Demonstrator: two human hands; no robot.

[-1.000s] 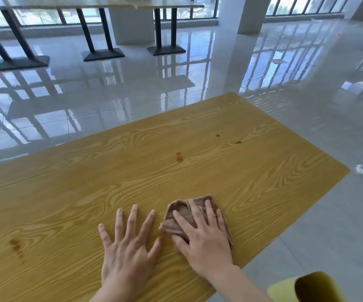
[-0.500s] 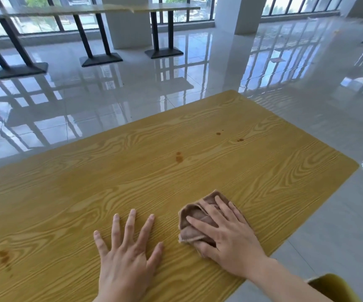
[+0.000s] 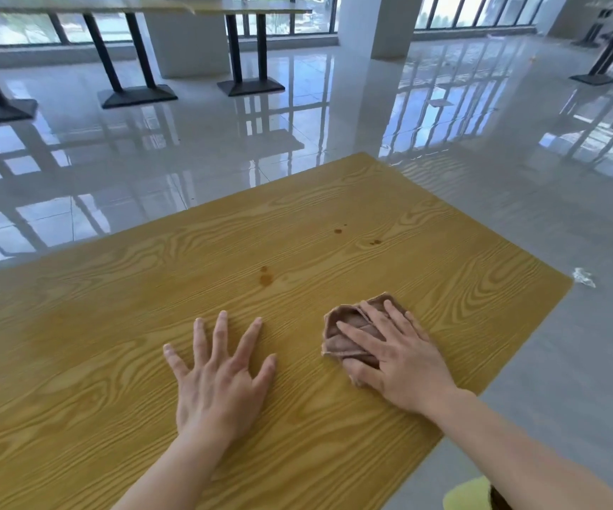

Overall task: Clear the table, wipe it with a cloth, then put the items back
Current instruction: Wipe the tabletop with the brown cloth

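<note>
A bunched brown cloth (image 3: 349, 327) lies on the yellow wood-grain table (image 3: 114, 318) near its right front edge. My right hand (image 3: 400, 358) presses flat on the cloth, fingers spread over it and covering its right half. To the left of it, my left hand (image 3: 220, 377) rests palm down on the bare tabletop with its fingers apart and nothing in it. Small brown stains (image 3: 265, 276) mark the wood beyond my hands, and two more stains (image 3: 356, 236) sit further right.
Glossy grey floor surrounds the table. A crumpled white scrap (image 3: 584, 277) lies on the floor off the table's right corner. Black-legged tables (image 3: 250, 49) stand at the back by the windows. A yellow-green object (image 3: 470, 495) shows at the bottom right.
My right hand has slid the cloth rightward along the table's front, away from my left hand. The left hand has stayed flat in about the same place.
</note>
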